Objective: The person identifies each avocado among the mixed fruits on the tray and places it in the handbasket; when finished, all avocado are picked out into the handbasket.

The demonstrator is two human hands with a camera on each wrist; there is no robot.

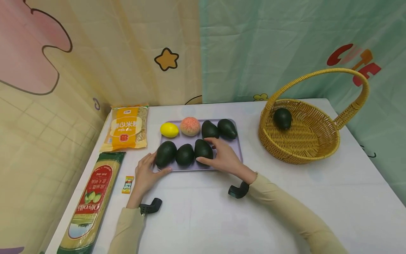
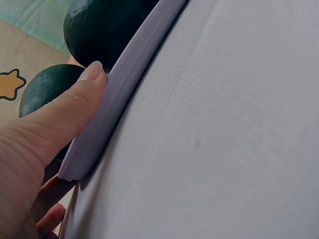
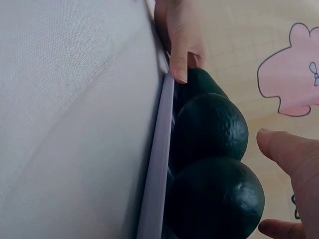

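A lilac tray (image 1: pixel 238 150) bears several dark green avocados, a yellow lemon (image 1: pixel 169 130) and a pinkish peach (image 1: pixel 190 126). My left hand (image 1: pixel 147 175) grips the tray's front left corner, beside the leftmost avocado (image 1: pixel 166 154). In the left wrist view the thumb (image 2: pixel 75 107) lies on the tray rim and the other fingers are partly hidden. Over the front right avocado (image 1: pixel 203 151) my right hand (image 1: pixel 226 157) is spread, thumb in front and fingers behind. In the right wrist view its fingertips (image 3: pixel 271 142) look apart from the fruit.
Right of the tray stands a yellow wicker basket (image 1: pixel 299 155) with a tall handle and one avocado (image 1: pixel 282 118) inside. To the left lie a grain bag (image 1: pixel 127 127), a long pasta pack (image 1: pixel 92 201) and a small snack packet (image 1: pixel 128 184). A curtain (image 1: pixel 253 49) hangs behind.
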